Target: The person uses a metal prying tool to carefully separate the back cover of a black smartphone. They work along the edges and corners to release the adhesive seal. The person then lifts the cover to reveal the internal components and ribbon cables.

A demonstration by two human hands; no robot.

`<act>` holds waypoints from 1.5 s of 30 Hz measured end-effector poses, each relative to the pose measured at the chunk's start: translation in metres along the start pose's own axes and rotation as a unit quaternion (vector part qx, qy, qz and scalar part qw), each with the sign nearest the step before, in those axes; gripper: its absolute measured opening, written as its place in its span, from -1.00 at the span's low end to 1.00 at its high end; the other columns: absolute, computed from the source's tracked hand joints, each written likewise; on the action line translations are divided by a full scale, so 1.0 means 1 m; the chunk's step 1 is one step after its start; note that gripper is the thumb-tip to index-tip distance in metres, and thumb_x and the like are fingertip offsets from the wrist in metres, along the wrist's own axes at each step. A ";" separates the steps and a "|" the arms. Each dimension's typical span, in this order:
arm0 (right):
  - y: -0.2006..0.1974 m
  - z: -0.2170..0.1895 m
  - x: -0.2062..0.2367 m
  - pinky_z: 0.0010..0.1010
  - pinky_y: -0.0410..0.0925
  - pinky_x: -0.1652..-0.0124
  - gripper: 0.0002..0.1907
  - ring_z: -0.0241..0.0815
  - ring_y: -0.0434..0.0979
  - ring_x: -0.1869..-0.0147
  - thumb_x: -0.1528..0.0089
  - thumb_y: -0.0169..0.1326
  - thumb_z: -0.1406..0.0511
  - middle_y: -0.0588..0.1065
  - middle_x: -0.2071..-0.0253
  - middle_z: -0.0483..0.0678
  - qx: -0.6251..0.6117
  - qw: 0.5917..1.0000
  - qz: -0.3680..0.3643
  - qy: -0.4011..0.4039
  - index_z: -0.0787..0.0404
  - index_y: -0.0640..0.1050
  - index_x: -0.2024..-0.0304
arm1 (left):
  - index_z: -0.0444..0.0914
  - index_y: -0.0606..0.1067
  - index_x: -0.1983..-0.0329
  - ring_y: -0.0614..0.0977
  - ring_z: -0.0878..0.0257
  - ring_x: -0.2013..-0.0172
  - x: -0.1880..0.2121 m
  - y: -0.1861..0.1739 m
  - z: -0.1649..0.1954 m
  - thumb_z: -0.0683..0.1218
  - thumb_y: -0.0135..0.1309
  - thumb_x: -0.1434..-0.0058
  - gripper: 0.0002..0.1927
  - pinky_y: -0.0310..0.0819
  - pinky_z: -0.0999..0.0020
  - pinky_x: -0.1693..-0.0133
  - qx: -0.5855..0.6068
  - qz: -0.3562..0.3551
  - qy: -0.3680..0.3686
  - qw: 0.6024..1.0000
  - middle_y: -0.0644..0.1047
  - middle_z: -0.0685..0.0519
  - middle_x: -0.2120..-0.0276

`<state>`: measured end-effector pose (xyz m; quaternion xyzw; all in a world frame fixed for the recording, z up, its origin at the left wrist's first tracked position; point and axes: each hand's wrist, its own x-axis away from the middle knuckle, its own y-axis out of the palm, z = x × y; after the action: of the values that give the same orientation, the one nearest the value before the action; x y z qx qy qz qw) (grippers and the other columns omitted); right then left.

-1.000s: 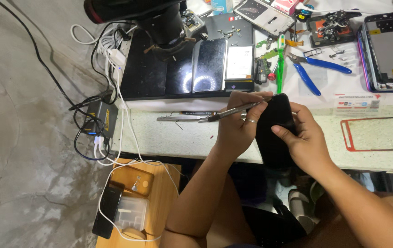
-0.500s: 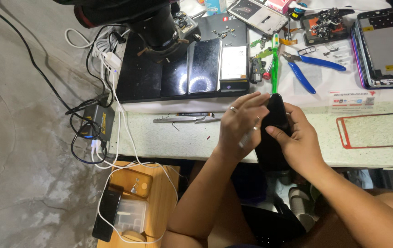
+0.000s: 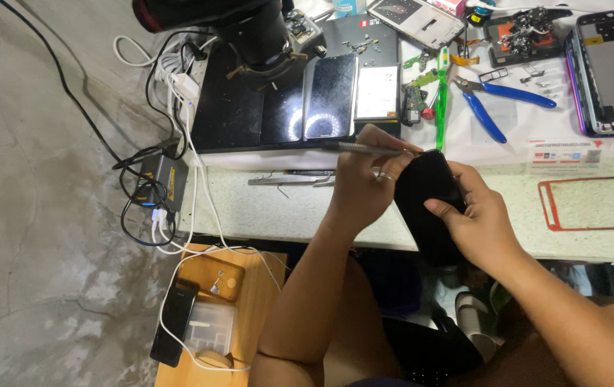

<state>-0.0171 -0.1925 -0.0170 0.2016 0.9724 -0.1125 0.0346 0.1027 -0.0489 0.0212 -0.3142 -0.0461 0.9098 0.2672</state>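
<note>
My right hand (image 3: 482,222) grips a black phone (image 3: 425,208) from its right side and holds it just over the front edge of the pale worktable (image 3: 285,215). My left hand (image 3: 364,190) pinches a thin metal tool (image 3: 357,147). The tool lies level, its handle points left and its tip sits at the phone's upper edge. The left fingers rest against the phone's left side. A ring shows on one left finger.
A black mat (image 3: 235,107) under a microscope (image 3: 249,29) holds a phone (image 3: 332,97). Blue pliers (image 3: 497,100), an opened purple-rimmed phone (image 3: 611,64), a red frame (image 3: 586,204) and tweezers (image 3: 285,179) lie on the table. At the left are cables, a charger (image 3: 160,179) and a wooden stool (image 3: 249,287).
My left hand has turned and shifted a little up the phone's left side. The tool, hidden half a second ago, now shows level at the phone's top edge. The phone stays in my right hand.
</note>
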 end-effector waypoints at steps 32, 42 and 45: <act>-0.007 0.000 -0.006 -0.43 0.43 0.05 -0.21 -0.24 0.58 0.01 -0.20 0.09 0.57 0.59 0.08 0.11 -0.079 0.995 -0.052 0.020 0.03 0.14 -0.39 | -0.23 0.42 0.11 0.70 0.12 -0.01 0.019 0.014 -0.013 -0.29 0.21 -0.29 -0.78 0.68 0.35 0.01 -0.090 0.034 0.158 0.983 0.63 -0.01 0.02; -0.008 -0.017 -0.002 -0.40 0.45 0.04 -0.23 -0.21 0.60 -0.04 -0.20 0.08 0.56 0.58 0.05 0.09 -0.033 0.998 -0.058 0.018 0.03 0.14 -0.38 | -0.22 0.38 0.09 0.75 0.17 0.07 0.017 0.017 -0.018 -0.27 0.15 -0.35 -0.80 0.73 0.40 0.10 0.025 0.037 0.088 0.995 0.65 0.00 0.07; -0.008 -0.021 -0.002 -0.40 0.45 0.07 -0.23 -0.21 0.62 -0.02 -0.20 0.09 0.55 0.59 0.09 0.09 -0.014 0.998 -0.056 0.028 0.01 0.15 -0.38 | -0.23 0.39 0.09 0.74 0.17 0.05 0.017 0.013 -0.016 -0.27 0.15 -0.37 -0.82 0.72 0.36 0.05 -0.022 0.027 0.109 0.993 0.66 -0.03 0.08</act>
<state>-0.0192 -0.1954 0.0047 0.1495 0.9842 -0.0952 0.0040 0.0945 -0.0528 -0.0041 -0.4185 -0.0284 0.8758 0.2388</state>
